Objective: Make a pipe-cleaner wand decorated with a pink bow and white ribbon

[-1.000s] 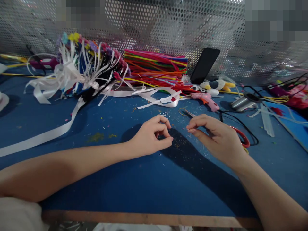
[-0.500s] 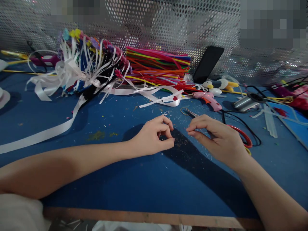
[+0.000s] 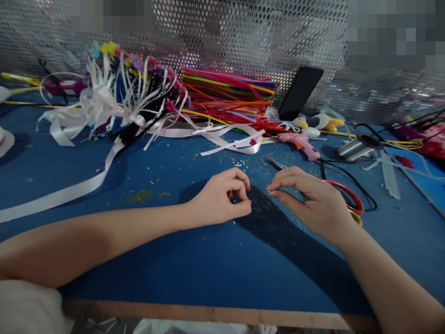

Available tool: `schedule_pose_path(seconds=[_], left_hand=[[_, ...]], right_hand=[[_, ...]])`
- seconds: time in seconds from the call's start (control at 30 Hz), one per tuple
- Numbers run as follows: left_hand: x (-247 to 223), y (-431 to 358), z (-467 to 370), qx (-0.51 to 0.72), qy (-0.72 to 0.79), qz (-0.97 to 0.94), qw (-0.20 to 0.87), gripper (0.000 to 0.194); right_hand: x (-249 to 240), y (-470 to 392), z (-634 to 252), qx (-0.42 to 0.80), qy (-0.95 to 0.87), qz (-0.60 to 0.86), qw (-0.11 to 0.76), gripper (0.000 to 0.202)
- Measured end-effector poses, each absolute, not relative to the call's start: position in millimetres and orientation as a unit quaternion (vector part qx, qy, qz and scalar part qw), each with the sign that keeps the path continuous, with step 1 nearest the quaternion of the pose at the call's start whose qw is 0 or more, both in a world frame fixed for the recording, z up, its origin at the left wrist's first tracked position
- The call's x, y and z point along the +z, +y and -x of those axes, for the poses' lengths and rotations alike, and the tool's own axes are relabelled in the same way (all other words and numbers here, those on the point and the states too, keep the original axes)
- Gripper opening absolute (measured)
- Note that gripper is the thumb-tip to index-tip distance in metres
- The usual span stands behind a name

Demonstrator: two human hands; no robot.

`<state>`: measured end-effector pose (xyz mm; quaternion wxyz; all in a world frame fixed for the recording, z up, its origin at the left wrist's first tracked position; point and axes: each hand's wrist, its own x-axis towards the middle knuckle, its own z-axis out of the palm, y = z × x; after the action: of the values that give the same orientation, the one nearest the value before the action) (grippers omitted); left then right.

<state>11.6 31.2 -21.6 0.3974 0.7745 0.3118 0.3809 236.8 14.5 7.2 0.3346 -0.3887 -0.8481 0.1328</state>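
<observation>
My left hand (image 3: 224,197) hovers over the blue table with its fingers curled in toward the thumb; whatever is between the tips is too small or thin to make out. A short gap away, my right hand (image 3: 314,199) pinches thumb and forefinger together on something tiny that I cannot identify. Small white beads (image 3: 239,164) lie scattered behind the hands, and a single bead (image 3: 233,222) is just below my left hand. Partly hidden by my right hand is a pair of scissors, its red handle (image 3: 352,195) showing on the right. A thin gold-coloured ring (image 3: 267,160) lies near its tip.
White ribbons and flowered headbands (image 3: 135,88) are heaped at the back left. Colourful pipe cleaners (image 3: 227,95), a leaning phone (image 3: 301,93), a pink glue gun (image 3: 301,144), a wire spool (image 3: 359,147) and glue sticks (image 3: 390,174) line the back and right. A perforated metal screen (image 3: 243,37) stands behind.
My right hand has shifted very slightly to the left, its fingertips a little closer to my left hand. My left hand stays nearly still.
</observation>
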Motion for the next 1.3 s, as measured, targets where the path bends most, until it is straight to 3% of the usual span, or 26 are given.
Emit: schedule_pose_path(seconds=[1.0, 1.3], left_hand=[[-20.8, 31.8, -11.4, 0.385, 0.296, -0.775, 0.404, 0.018], [-20.9, 32.1, -10.9, 0.392, 0.288, -0.775, 0.403, 0.016]], right_hand=[[6.7, 15.1, -237.1, 0.142, -0.852, 0.388, 0.321, 0.006], [4.2, 13.0, -235.0, 0.203, -0.834, 0.398, 0.324, 0.005]])
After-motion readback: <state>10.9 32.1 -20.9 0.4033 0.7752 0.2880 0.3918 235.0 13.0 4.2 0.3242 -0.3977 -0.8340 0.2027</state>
